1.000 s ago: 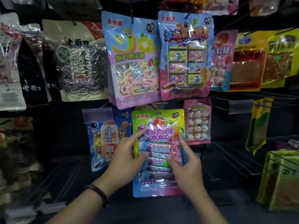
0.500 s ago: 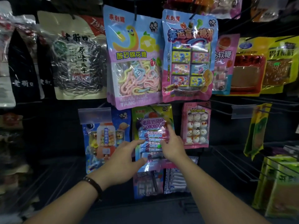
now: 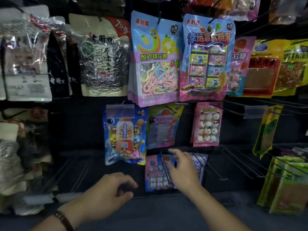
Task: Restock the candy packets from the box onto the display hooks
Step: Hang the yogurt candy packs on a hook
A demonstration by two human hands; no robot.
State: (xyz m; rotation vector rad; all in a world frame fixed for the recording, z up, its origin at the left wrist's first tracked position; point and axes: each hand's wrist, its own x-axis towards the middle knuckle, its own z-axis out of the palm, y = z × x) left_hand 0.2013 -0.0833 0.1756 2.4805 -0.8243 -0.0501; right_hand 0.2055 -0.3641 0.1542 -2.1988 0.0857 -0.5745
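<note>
A green and pink candy packet [image 3: 162, 126] hangs on a display hook in the middle row, between a blue gumball packet [image 3: 125, 135] and a pink snowman marshmallow packet [image 3: 207, 124]. My right hand [image 3: 182, 169] is below it, fingers apart and empty, in front of a pink and blue fruit-roll packet [image 3: 155, 174] on the lower row. My left hand [image 3: 108, 192] hovers lower left with fingers loosely curled, holding nothing. The box is not in view.
Above hang a sour marshmallow packet [image 3: 155, 59], a blind-box candy packet [image 3: 207, 57] and sunflower seed bags [image 3: 103, 59]. Bare metal hooks [image 3: 233, 164] stick out at lower right, next to green packets [image 3: 286, 185]. Yellow snack packs [image 3: 273, 67] hang at the upper right.
Both hands let go of the green and pink candy packet, which now hangs on its hook. My hands dropped lower, the right one toward the lower row.
</note>
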